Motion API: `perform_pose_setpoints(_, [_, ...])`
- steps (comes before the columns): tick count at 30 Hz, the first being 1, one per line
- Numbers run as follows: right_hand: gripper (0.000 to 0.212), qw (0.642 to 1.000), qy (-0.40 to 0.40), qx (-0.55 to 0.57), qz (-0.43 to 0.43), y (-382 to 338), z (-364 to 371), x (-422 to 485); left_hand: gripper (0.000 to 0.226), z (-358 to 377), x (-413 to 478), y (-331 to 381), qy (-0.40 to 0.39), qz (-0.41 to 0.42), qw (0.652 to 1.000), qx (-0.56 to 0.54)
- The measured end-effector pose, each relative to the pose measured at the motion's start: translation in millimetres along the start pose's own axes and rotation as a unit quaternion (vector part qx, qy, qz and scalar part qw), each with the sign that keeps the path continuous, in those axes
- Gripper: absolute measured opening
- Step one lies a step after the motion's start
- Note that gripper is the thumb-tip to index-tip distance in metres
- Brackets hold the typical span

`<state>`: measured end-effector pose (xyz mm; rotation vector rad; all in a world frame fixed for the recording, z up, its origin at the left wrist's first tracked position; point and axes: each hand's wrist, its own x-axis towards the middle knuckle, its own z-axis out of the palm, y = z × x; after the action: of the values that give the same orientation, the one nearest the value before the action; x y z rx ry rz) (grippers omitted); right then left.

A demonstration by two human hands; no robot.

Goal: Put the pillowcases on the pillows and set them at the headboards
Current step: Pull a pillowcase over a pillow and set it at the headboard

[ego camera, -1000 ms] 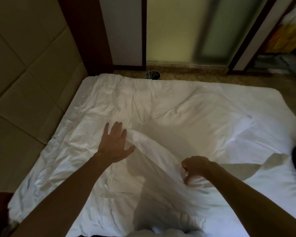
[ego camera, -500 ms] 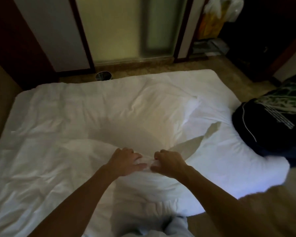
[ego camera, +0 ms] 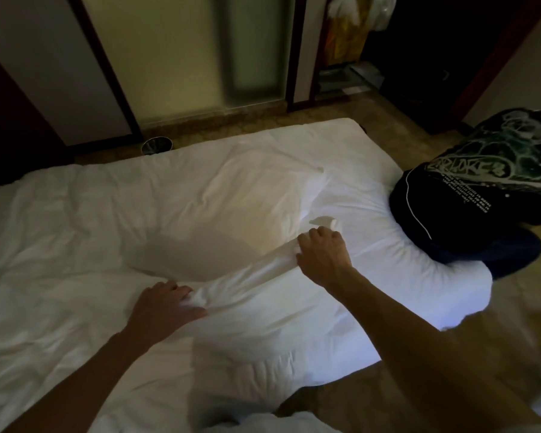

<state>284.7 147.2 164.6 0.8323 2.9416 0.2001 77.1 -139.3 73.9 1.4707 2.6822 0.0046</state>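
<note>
White pillowcase (ego camera: 256, 276) lying rumpled on the bed (ego camera: 60, 245), its raised edge stretched between both hands, left hand (ego camera: 164, 307) pinching the near end, right hand (ego camera: 324, 253) clenched on the far end, dark printed garment (ego camera: 487, 189) on the bed's right corner, small bin (ego camera: 156, 145) beyond.

A white pillowcase (ego camera: 263, 270) lies rumpled across the middle of the bed (ego camera: 60, 245), its opening edge pulled up into a raised fold running from near left to far right. A plump white pillow (ego camera: 231, 198) lies just beyond it, flat, toward the far side.
</note>
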Motion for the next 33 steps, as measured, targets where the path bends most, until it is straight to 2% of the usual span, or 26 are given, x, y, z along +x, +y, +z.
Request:
perform_pose_setpoints(4, [0.027, 0.999, -0.021, 0.008, 0.047, 28.5, 0.1, -8.2, 0.069, -2.6, -10.5, 19.9, 0.012, -0.054, 0.998, -0.010])
perform_pose_setpoints(7, [0.043, 0.994, -0.052, 0.019, 0.091, 51.9, 1.6, -21.4, 0.069, -4.9, -18.0, 33.5, 0.011, -0.083, 0.996, -0.013])
perform_pose_setpoints(10, [0.059, 0.990, -0.081, 0.057, 0.098, 76.3, 3.0, -32.1, 0.068, -5.0, -24.2, 42.2, 0.015, -0.099, 0.995, 0.000])
perform_pose_setpoints(12, [0.061, 0.990, -0.089, 0.059, 0.090, 87.8, 5.1, -38.4, 0.066, -3.4, -28.7, 47.6, 0.012, -0.114, 0.993, 0.013])
perform_pose_setpoints(14, [0.046, 0.996, -0.043, 0.042, 0.067, 93.1, 5.8, -42.8, 0.064, -3.6, -31.3, 54.7, 0.006, -0.129, 0.991, 0.024])
perform_pose_setpoints(16, [0.029, 0.997, 0.048, 0.041, 0.034, 94.0, 2.6, -42.5, 0.059, -8.2, -32.0, 63.2, -0.002, -0.148, 0.989, 0.029])
perform_pose_setpoints(18, [0.025, 0.988, 0.141, 0.051, -0.025, 89.9, 0.7, -37.0, 0.057, -13.2, -33.1, 70.6, -0.014, -0.167, 0.986, 0.023])
perform_pose_setpoints(20, [0.029, 0.978, 0.167, 0.062, -0.110, 76.6, -2.8, -28.2, 0.061, -17.0, -35.0, 75.8, -0.020, -0.177, 0.984, 0.021])
perform_pose_setpoints(23, [0.032, 0.960, 0.135, 0.085, -0.229, 38.7, -7.9, -14.6, 0.057, -18.9, -37.8, 79.6, -0.036, -0.184, 0.982, 0.030])
perform_pose_setpoints(25, [0.033, 0.954, 0.088, 0.092, -0.271, 7.4, -8.6, -8.7, 0.054, -19.2, -39.8, 80.0, -0.046, -0.174, 0.983, 0.037])
perform_pose_setpoints(29, [0.033, 0.956, -0.021, 0.058, -0.286, -42.3, -3.4, -2.3, 0.065, -22.1, -44.6, 73.3, -0.047, -0.132, 0.989, 0.035])
perform_pose_setpoints(33, [0.032, 0.958, -0.103, -0.003, -0.266, -56.3, 8.2, 3.3, 0.070, -25.1, -47.1, 54.9, -0.034, -0.070, 0.997, 0.015])
